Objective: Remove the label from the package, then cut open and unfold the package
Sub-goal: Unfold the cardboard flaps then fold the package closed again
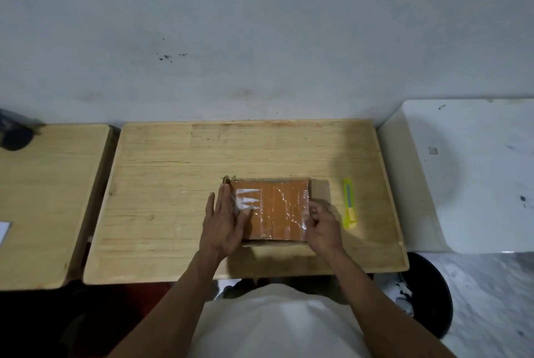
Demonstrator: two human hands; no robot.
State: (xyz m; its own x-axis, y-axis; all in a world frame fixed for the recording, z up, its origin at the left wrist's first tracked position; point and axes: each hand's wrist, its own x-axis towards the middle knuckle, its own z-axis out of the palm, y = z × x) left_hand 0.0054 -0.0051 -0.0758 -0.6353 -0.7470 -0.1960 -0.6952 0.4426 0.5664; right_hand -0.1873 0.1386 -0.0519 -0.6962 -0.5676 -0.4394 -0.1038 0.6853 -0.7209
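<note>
A flat orange-brown package (277, 208) wrapped in shiny clear tape lies on the wooden table (161, 184). A whitish patch (248, 197) shows on its left part, under the tape glare. My left hand (224, 221) lies flat with fingers straight against the package's left edge. My right hand (322, 224) is curled at the right edge, its fingertips pinching at the tape or wrapping there. A brown cardboard flap (320, 188) sticks out on the right side. A yellow utility knife (349, 203) lies on the table just right of the package, untouched.
A second wooden table (49, 198) stands to the left with a dark object (13, 133) at its back corner and a white paper (4, 230) at the edge. A white surface (468, 172) sits to the right. A grey wall runs behind.
</note>
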